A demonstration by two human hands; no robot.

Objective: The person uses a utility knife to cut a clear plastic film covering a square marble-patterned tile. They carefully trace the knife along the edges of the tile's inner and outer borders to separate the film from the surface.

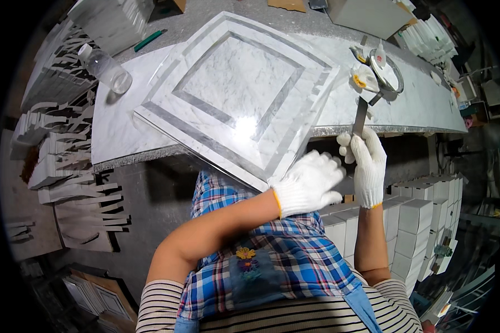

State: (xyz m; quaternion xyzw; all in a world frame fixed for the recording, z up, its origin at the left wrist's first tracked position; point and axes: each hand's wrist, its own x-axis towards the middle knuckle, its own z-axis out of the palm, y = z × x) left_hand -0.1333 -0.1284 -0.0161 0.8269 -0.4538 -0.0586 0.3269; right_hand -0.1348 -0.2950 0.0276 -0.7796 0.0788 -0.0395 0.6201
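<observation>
A square white marble-look panel (244, 72) with two grey inlaid frames lies turned on the bench, one corner past its front edge toward me. My left hand (311, 180), in a white knit glove, is beside that corner with its fingers stretched out. Whether it touches the panel I cannot tell. To its right, my gloved right hand (368, 169) is closed around a flat grey metal scraper (360, 117), blade pointing up and away. Part of the scraper is hidden in the glove.
The white marble bench slab (116, 133) carries a clear plastic bottle (106, 69) at left and a round dish (397, 80) with a small white bottle (380, 55) at right. A green cutter (149, 41) lies behind. Stacked white boxes (414, 222) stand on the floor at right.
</observation>
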